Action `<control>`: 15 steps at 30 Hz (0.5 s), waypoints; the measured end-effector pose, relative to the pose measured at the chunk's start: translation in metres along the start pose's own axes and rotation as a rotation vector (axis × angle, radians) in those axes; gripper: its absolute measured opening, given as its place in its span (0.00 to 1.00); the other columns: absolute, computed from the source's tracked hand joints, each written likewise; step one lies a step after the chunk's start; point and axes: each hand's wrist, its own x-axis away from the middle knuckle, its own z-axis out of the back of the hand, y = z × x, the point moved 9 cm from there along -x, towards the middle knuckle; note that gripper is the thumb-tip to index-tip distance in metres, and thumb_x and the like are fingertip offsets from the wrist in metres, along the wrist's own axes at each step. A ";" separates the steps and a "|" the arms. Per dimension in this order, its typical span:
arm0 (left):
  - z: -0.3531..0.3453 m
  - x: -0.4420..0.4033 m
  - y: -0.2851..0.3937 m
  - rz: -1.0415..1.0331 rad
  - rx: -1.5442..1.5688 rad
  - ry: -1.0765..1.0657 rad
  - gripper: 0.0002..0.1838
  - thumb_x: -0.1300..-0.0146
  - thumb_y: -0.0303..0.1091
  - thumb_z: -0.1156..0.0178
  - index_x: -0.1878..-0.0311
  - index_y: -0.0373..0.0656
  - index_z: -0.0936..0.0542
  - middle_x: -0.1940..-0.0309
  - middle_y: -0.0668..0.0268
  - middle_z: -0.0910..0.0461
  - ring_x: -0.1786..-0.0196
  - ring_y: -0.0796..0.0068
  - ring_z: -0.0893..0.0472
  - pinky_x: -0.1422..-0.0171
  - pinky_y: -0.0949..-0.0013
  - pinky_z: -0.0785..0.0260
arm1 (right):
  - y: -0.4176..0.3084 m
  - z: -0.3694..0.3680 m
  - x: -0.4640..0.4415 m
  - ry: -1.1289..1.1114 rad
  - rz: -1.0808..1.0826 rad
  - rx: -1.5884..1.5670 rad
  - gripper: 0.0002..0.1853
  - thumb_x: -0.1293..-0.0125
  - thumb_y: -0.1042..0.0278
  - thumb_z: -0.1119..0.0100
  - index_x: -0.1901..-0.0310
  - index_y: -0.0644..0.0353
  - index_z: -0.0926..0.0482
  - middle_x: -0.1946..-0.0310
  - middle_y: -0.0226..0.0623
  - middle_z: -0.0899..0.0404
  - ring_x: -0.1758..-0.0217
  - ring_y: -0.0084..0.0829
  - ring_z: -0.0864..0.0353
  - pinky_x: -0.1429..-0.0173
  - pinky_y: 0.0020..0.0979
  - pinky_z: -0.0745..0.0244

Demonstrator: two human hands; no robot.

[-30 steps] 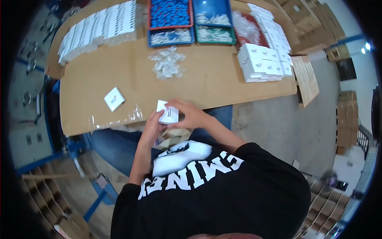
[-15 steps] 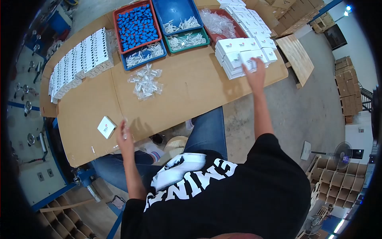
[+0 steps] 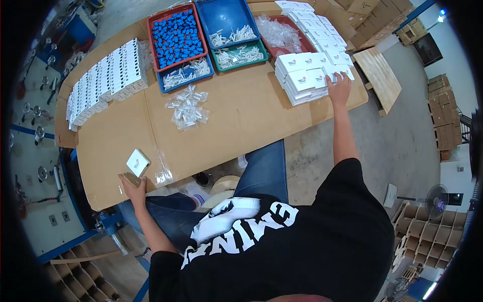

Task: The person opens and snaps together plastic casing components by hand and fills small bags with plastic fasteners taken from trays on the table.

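Observation:
A single white box [image 3: 138, 162] with a small red logo lies on the cardboard-covered table at the lower left. My left hand [image 3: 133, 190] is just below it at the table's near edge, thumb and fingers apart, holding nothing. At the right, several flat white boxes [image 3: 300, 80] are stacked in a block. My right hand [image 3: 340, 89] rests against the near right side of this stack, fingers spread over the top edge of a box. Its fingertips touch the stack, and no box is lifted.
Clear bags of white tubes [image 3: 188, 108] lie mid-table. Behind are a red tray [image 3: 205, 49] of blue parts, a blue tray [image 3: 211, 74] and a green tray [image 3: 266, 56] of white pieces, and plastic bags [image 3: 279, 34]. Rows of white boxes [image 3: 108, 75] stand left.
My right hand has moved right along the stack and down onto its edge. My left hand has moved left and down, to below the single box. The view has shifted slightly.

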 end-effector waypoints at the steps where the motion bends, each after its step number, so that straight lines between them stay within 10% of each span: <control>1: -0.003 -0.002 0.000 -0.030 -0.009 -0.021 0.57 0.46 0.40 0.23 0.20 0.28 0.46 0.23 0.40 0.39 0.21 0.44 0.38 0.16 0.53 0.48 | 0.000 0.001 -0.001 0.001 0.001 0.002 0.25 0.37 0.49 0.28 0.48 0.61 0.14 0.42 0.49 0.21 0.37 0.48 0.24 0.33 0.48 0.28; 8: -0.023 -0.018 -0.020 -0.158 0.073 0.002 0.45 0.48 0.43 0.21 0.30 0.29 0.29 0.35 0.42 0.24 0.31 0.45 0.25 0.25 0.51 0.35 | -0.015 -0.008 0.009 0.059 0.135 0.089 0.21 0.31 0.55 0.33 0.47 0.64 0.14 0.41 0.50 0.19 0.35 0.49 0.24 0.32 0.50 0.30; 15: -0.003 -0.013 0.017 -0.092 -0.112 0.058 0.38 0.53 0.51 0.22 0.37 0.47 0.19 0.34 0.56 0.25 0.29 0.51 0.30 0.23 0.51 0.42 | -0.215 0.038 0.095 -0.154 0.108 -0.652 0.13 0.33 0.73 0.38 0.48 0.64 0.17 0.43 0.46 0.18 0.37 0.46 0.21 0.30 0.44 0.29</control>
